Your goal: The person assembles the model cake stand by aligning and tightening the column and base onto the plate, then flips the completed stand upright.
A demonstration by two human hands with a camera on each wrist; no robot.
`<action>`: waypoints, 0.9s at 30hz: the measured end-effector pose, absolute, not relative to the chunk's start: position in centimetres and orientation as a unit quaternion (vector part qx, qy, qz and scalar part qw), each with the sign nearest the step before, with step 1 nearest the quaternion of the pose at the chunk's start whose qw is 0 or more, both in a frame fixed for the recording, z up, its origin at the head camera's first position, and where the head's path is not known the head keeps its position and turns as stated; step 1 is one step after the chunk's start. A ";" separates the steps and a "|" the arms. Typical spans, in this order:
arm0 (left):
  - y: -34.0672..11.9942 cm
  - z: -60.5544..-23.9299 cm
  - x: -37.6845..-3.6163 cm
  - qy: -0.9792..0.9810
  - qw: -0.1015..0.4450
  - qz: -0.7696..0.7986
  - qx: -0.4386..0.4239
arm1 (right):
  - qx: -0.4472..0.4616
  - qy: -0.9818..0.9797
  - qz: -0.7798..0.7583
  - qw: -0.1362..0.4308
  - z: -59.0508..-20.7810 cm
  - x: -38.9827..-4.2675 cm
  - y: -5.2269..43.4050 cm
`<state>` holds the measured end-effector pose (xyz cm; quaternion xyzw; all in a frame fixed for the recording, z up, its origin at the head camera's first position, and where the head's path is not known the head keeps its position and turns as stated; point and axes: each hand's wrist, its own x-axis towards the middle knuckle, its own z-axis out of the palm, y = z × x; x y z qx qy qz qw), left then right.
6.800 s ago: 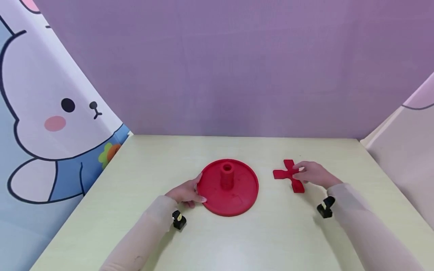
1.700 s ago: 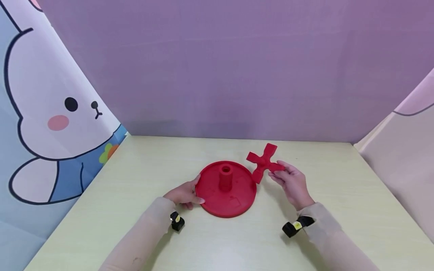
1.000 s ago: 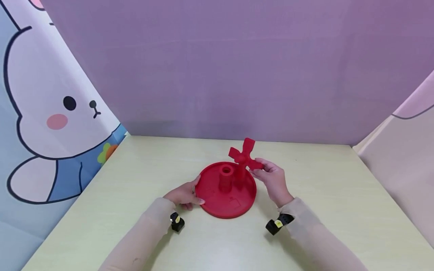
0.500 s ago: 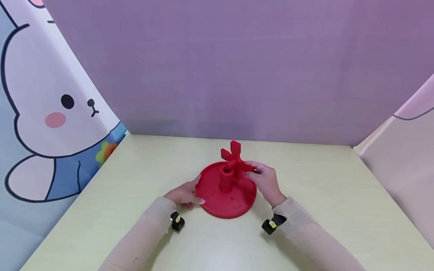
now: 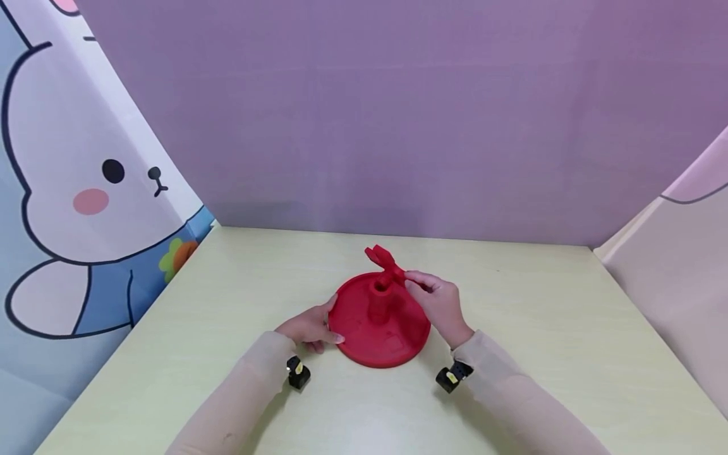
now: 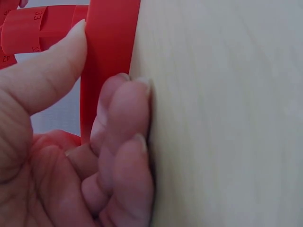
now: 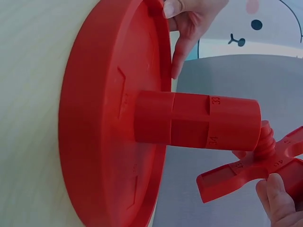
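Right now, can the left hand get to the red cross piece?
Probably not easily. The left hand grips the near-left rim of the red disc, and the post stands between it and the cross piece, which the right hand pinches just beyond the post's top.

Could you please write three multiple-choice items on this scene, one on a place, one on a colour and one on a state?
1. Where is the cross-shaped piece?
A. flat on the table
B. at the top of the post
C. under the disc

2. What colour is the round base?
A. red
B. blue
C. green

3. What is the left hand doing?
A. hanging idle
B. lifting the base high
C. gripping the base's rim

Answers: 1 B, the right hand holds its threaded stem at the mouth of the post; 2 A, red in every view; 3 C, thumb and fingers clasp the rim.
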<state>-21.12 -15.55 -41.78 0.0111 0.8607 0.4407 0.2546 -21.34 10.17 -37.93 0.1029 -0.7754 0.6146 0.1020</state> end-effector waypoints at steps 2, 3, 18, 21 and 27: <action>-15.5 -41.8 -21.1 0.861 0.254 0.441 0.012 | 0.111 -0.777 0.610 0.108 -38.0 -21.4 10.2; -15.5 -41.8 -21.2 0.861 0.254 0.441 0.011 | 0.115 -0.779 0.606 0.112 -38.0 -21.4 10.1; -15.7 -41.5 -21.0 0.864 0.255 0.434 0.009 | 0.188 -0.805 0.535 0.172 -38.8 -21.1 9.9; -15.7 -41.5 -21.0 0.863 0.255 0.437 0.007 | 0.206 -0.809 0.519 0.186 -38.9 -21.1 9.9; -15.8 -41.6 -21.1 0.861 0.254 0.441 0.001 | 0.238 -0.818 0.484 0.199 -38.8 -21.0 9.9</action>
